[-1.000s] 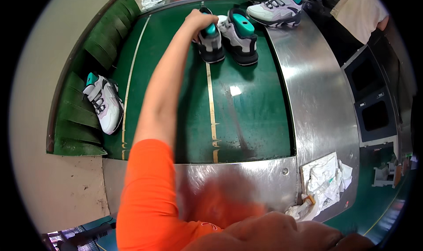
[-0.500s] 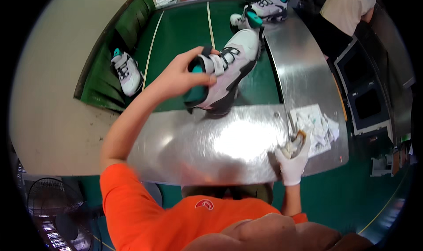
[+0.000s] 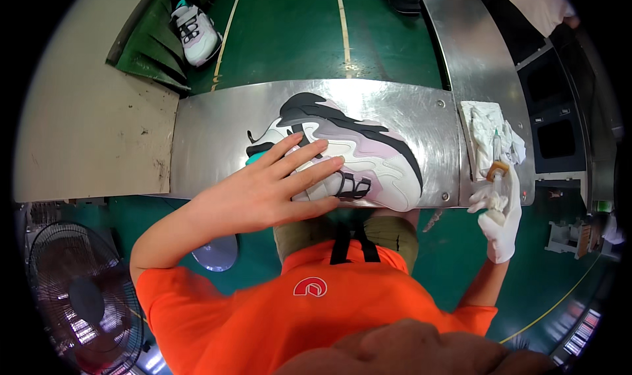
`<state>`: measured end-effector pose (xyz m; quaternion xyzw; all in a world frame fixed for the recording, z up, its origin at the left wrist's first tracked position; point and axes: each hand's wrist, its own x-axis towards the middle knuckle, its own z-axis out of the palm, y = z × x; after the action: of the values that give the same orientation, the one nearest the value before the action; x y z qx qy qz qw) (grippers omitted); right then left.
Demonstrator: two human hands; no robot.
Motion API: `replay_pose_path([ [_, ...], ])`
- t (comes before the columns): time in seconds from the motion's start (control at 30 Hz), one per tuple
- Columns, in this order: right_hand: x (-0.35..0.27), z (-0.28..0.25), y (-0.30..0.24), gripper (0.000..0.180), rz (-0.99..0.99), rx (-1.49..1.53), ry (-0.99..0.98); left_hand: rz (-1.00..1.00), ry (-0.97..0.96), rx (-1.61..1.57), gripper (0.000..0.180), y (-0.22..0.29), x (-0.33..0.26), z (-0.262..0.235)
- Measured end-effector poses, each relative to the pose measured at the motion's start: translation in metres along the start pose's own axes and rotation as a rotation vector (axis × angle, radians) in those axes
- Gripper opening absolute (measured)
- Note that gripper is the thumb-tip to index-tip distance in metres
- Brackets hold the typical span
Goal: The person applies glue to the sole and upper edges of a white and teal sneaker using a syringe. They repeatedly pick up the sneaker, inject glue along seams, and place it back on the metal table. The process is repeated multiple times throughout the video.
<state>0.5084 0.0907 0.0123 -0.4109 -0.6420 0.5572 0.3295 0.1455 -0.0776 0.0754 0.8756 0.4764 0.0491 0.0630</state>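
A green floor [image 3: 447, 256] is crossed at the right by a yellow line [image 3: 571, 289], and a caged fan [image 3: 87, 300] is seen at the lower left. Bright light is reflected in the metal tabletop [image 3: 210, 131], bordered by a beige panel [image 3: 72, 118] and a green belt [image 3: 289, 39].

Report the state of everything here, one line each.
Near shoe: on its side, toe to the right.
Left hand: bare, fingers spread over the near shoe.
Right hand: gloved, closed around the syringe-like tool.
Syringe-like tool: held, tip pointing away.
White scraps: crumpled.
Shoe by green flaps: unheld.
Floor fan: running or not, unclear.
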Motion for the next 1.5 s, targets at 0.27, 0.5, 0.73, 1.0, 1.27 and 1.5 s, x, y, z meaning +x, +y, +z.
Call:
replay_pose_path([
  [0.27,0.02,0.005,-0.01,0.086,0.273,-0.094,0.064,-0.037,0.228,0.1,0.045,-0.009,-0.02,0.03],
  [0.5,0.022,0.018,-0.031,0.106,0.308,0.138,-0.149,-0.091,0.423,0.096,0.041,-0.018,-0.007,0.039],
  [0.73,0.049,0.083,-0.045,0.125,0.285,0.654,-0.48,-0.059,0.542,0.068,0.039,-0.026,-0.001,0.049],
  [1.0,0.069,0.098,-0.032,0.122,0.26,0.653,-0.668,-0.074,0.55,0.096,0.029,-0.026,0.001,0.05],
  [1.27,0.072,0.097,-0.029,0.112,0.266,0.665,-0.657,-0.064,0.529,0.098,0.03,-0.027,0.0,0.051],
  [1.5,0.071,0.097,-0.033,0.122,0.314,0.722,-0.632,-0.058,0.521,0.109,0.03,-0.027,-0.001,0.051],
])
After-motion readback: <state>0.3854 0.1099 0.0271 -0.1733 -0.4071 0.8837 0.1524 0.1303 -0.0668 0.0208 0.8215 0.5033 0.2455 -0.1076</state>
